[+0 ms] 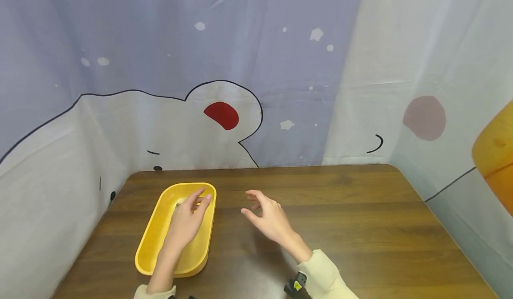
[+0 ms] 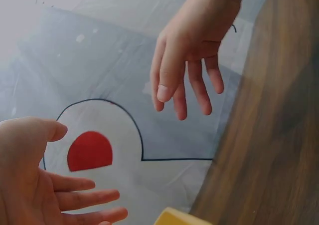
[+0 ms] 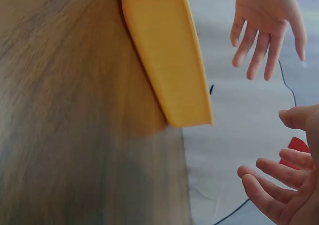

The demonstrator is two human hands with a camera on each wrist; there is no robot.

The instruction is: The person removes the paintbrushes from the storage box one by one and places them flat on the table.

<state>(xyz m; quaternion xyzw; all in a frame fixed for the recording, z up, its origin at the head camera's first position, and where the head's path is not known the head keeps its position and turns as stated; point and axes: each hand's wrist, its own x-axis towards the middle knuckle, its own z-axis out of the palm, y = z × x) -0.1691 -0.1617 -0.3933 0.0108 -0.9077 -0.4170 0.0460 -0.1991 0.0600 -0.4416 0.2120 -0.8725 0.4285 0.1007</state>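
Left hand (image 1: 185, 221) is hovering open-fingered over the yellow tray (image 1: 154, 236), right hand (image 1: 267, 216) empty; tray is looking light, rigid, slick plastic, best gripped by its rim.

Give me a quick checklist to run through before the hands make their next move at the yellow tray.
1. Left hand over the yellow tray, fingers relaxed, gripping nothing: ok.
2. Right hand free, fingers spread: ok.
3. Right hand off the table: ok.
4. Small thing under the left fingers identified: cannot tell.
5. Tray lies flat on the table: ok.
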